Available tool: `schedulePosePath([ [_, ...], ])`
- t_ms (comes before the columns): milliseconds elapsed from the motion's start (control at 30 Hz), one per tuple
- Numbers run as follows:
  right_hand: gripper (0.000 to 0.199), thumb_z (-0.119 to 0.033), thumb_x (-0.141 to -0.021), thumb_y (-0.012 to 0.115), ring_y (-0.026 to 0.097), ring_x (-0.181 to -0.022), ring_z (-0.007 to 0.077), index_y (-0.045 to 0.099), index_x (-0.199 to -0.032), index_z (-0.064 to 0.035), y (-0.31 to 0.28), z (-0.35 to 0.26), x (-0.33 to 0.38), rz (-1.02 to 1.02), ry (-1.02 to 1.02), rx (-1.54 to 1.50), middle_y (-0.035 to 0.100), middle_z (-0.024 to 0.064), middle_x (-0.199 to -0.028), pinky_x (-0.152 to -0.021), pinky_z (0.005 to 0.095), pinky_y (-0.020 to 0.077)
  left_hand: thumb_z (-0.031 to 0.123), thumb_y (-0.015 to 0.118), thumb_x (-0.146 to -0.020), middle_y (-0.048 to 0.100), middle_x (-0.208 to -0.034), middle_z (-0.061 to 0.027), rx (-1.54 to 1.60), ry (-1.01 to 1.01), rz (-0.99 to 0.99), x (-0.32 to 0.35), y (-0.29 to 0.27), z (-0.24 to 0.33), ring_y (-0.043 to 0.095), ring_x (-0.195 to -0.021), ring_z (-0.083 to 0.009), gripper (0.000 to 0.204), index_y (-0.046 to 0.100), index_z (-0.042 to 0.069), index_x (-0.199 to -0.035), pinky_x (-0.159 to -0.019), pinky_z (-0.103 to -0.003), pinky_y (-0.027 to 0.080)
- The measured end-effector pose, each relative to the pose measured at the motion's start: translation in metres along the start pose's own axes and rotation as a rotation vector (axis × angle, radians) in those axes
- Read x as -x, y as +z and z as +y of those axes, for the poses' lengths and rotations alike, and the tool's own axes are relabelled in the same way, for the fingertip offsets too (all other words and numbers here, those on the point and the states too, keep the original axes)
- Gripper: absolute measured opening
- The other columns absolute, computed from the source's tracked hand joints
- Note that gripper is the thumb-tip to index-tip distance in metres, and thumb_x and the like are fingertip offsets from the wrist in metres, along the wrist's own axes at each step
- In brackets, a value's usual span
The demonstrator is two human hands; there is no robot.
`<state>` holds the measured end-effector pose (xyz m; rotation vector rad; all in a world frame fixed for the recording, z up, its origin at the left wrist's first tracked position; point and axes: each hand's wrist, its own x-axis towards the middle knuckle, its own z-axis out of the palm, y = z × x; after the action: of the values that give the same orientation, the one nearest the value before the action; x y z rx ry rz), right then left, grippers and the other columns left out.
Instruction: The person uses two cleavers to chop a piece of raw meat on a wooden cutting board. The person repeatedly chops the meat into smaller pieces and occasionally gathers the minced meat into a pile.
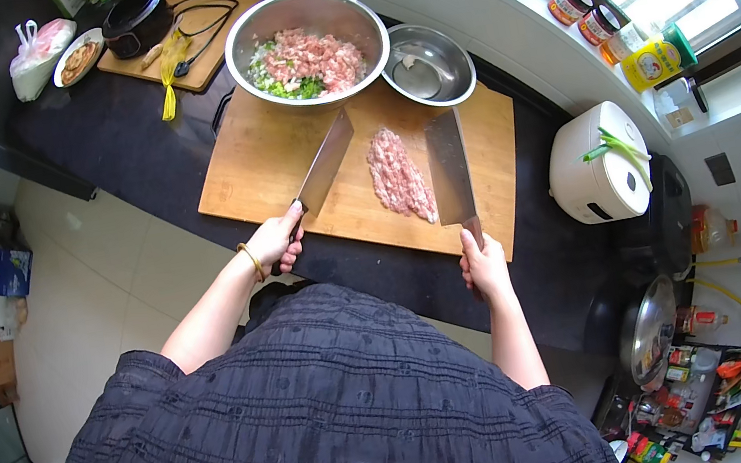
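Observation:
My left hand point(275, 242) is closed round the handle of a cleaver point(327, 162), whose blade slants up and to the right over the cutting board. In my right hand point(483, 263) is a second cleaver point(451, 168), its broad blade pointing away from me. Between the two blades a long strip of minced meat point(400, 177) lies on the wooden cutting board point(250, 168). The right cleaver's blade is just beside the meat's right edge; the left one stands apart from it.
Behind the board sit a large steel bowl point(237, 55) of minced meat and chopped greens, and a smaller steel bowl point(453, 83). A white rice cooker point(583, 169) with scallions on top stands right. Far left are a black pot point(136, 25) and a plate point(62, 76) of food.

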<state>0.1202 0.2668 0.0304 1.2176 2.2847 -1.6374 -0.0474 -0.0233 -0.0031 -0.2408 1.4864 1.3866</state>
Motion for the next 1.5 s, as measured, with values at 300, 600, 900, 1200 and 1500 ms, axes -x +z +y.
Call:
schedulePosePath([
  [300,0.042,-0.051,-0.087,0.041,0.031,-0.033,0.0102,0.039,-0.075,-0.0112,0.022,0.099,0.048,-0.099,0.331,-0.711,0.034,0.0015,-0.047,-0.031,0.0241,0.0257,0.058,0.038,-0.085,0.037,-0.049,0.0015,0.012,-0.012,-0.01,0.002,-0.004,0.002,0.031,-0.037,-0.0074,0.05,0.04,0.011,-0.068,-0.035,-0.022,0.028],
  [600,0.036,-0.038,-0.089,0.045,0.046,-0.038,0.0131,0.047,-0.076,-0.0038,0.074,0.016,0.002,0.06,-0.059,-0.132,0.047,0.004,-0.051,-0.036,0.0278,0.0379,0.06,0.037,-0.084,0.035,-0.049,0.0016,-0.027,-0.004,-0.021,0.0,-0.011,0.004,0.029,-0.037,-0.007,0.051,0.039,0.01,-0.071,-0.034,-0.022,0.025],
  [900,0.032,-0.031,-0.085,0.055,0.059,-0.069,0.0263,0.056,-0.097,-0.0023,0.064,-0.008,-0.009,0.137,-0.315,0.116,0.06,0.0169,-0.076,-0.063,0.033,0.0449,0.06,0.039,-0.083,0.034,-0.049,0.002,0.0,0.001,-0.054,-0.002,-0.014,0.003,0.027,-0.036,-0.0068,0.051,0.039,0.011,-0.07,-0.034,-0.022,0.025],
  [1200,0.031,-0.032,-0.085,0.054,0.058,-0.064,0.0272,0.059,-0.094,-0.0027,-0.001,-0.017,0.014,0.125,-0.392,0.417,0.057,0.0158,-0.068,-0.06,0.033,0.0446,0.059,0.039,-0.084,0.034,-0.049,0.0021,0.018,-0.02,-0.039,0.007,-0.018,-0.006,0.028,-0.036,-0.0064,0.05,0.039,0.011,-0.07,-0.034,-0.022,0.025],
  [1500,0.045,-0.043,-0.083,0.051,0.057,-0.075,0.0396,0.057,-0.08,0.0013,0.011,-0.016,-0.004,-0.004,-0.358,0.739,0.059,0.0245,-0.073,-0.066,0.0443,0.0443,0.058,0.039,-0.084,0.035,-0.049,0.0024,0.058,-0.011,0.012,0.019,-0.014,-0.016,0.028,-0.036,-0.0062,0.05,0.04,0.011,-0.071,-0.034,-0.022,0.026],
])
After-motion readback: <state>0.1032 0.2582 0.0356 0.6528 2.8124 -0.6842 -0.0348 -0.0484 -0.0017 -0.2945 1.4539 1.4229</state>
